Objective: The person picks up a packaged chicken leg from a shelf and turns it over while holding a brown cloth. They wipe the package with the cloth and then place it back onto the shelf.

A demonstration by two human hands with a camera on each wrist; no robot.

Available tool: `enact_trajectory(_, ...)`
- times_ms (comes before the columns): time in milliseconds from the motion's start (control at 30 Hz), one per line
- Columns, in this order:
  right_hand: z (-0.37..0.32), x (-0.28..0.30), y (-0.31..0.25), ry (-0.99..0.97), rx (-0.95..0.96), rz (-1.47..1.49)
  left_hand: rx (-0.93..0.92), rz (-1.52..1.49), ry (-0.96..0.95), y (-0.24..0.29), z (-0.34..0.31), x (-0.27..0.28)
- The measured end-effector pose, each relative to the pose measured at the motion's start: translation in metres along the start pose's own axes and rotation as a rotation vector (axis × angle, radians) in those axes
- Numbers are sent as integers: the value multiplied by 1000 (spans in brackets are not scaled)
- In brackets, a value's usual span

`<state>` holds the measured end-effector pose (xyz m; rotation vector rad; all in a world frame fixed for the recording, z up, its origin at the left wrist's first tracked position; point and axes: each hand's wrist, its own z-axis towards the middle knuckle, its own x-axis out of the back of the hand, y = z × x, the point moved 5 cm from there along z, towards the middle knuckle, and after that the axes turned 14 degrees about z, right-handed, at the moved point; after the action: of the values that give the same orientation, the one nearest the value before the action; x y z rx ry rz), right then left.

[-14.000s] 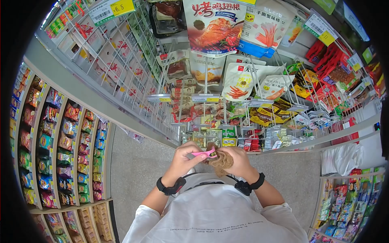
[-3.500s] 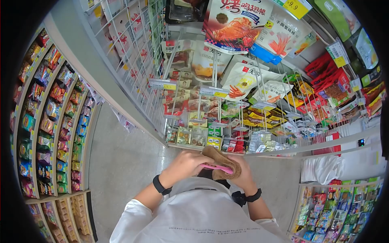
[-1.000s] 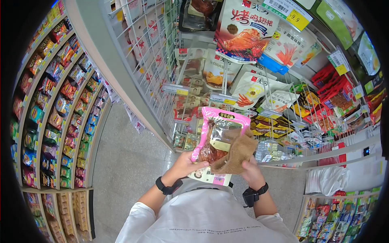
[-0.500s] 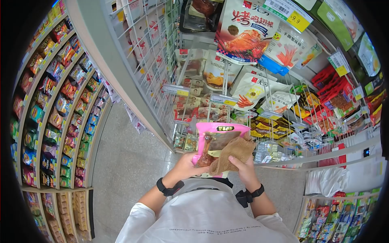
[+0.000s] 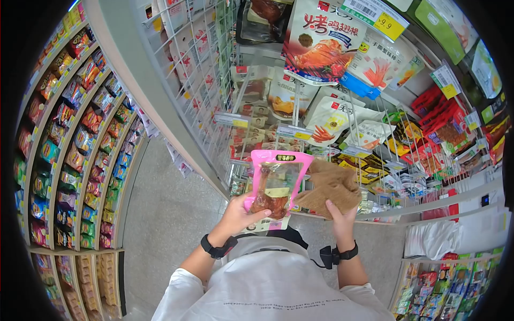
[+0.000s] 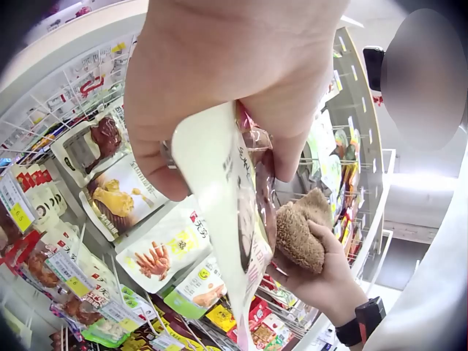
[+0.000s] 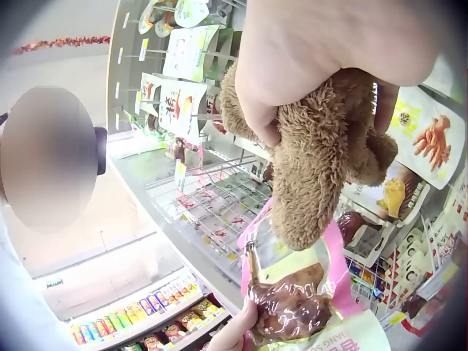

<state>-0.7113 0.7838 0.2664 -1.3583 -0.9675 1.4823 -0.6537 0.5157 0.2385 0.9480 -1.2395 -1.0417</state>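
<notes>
My left hand [image 5: 236, 218] grips a pink-edged vacuum pack of a browned poultry leg [image 5: 274, 206] by its lower left side, thumb across the front. Through the pack's window the leg shows, with a pale label beside it. Bunched in my right hand [image 5: 342, 220] is a fuzzy brown cloth [image 5: 333, 187], just right of the pack. Seen from the right wrist, the cloth [image 7: 311, 168] hangs between thumb and fingers and overlaps the pack's upper part [image 7: 338, 270]. The left wrist view shows the pack edge-on [image 6: 219, 183], pinched between thumb and fingers.
Ahead stands a rack with hanging food packs, among them a large roast chicken bag [image 5: 321, 45], with price tags [image 5: 293, 131] on metal hooks. A wire grid side [image 5: 198, 64] rises at its left. Snack shelves [image 5: 75, 144] stand further left, over grey floor [image 5: 166, 214].
The cloth, which overlapped the front of the pack, has moved right, off it, with my right hand. The pack has shifted slightly left and now shows more of its front.
</notes>
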Motion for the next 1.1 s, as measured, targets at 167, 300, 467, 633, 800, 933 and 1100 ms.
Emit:
enact_trajectory(167, -14, -25, -4, -125, 159, -92, 9, 15, -39, -3, 2, -20)
enact_trajectory(300, -9, -42, 4, -342, 230, -335, -28, 34, -66, 6, 2, -30)
enact_trajectory(467, -8, -52, -2, -547, 203, -466, -97, 170, -169, 20, 1, -28)
enact_trajectory(633, -11, -58, -10, -662, -61, -324, -107, 162, -294, 28, -1, -28)
enact_trajectory(800, -10, -56, -3, -605, -122, -268, -125, 89, -304, 20, -4, -34)
enact_trajectory(933, -7, -51, -2, -500, 26, -299, -53, 15, -232, 15, -3, -38)
enact_trajectory(1100, -9, -47, 5, -463, 22, -242, -93, 75, -238, 21, 0, -33)
